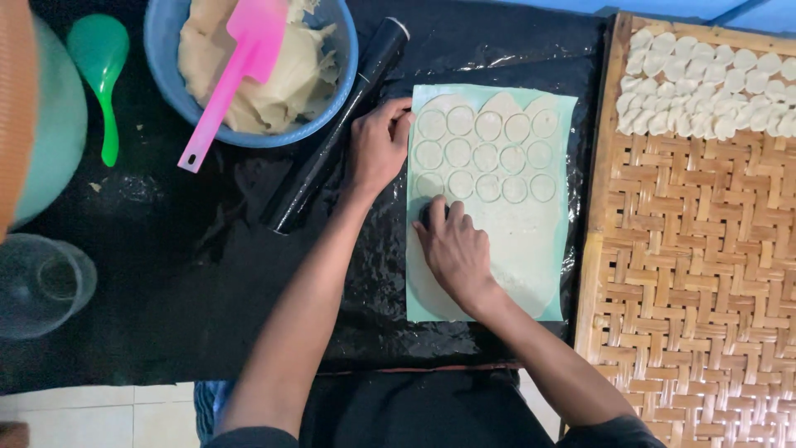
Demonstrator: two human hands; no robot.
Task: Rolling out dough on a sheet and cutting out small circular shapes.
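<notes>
A thin sheet of rolled dough lies on a pale green mat, marked with several rows of cut circles. My right hand presses a small dark round cutter into the dough at the left end of a new row. My left hand rests flat on the mat's upper left edge, fingers on the dough, holding nothing.
A black rolling pin lies diagonally left of the mat. A blue bowl of dough holds a pink spatula. A green spoon, a clear container sit at left. A woven bamboo tray at right carries cut dough discs.
</notes>
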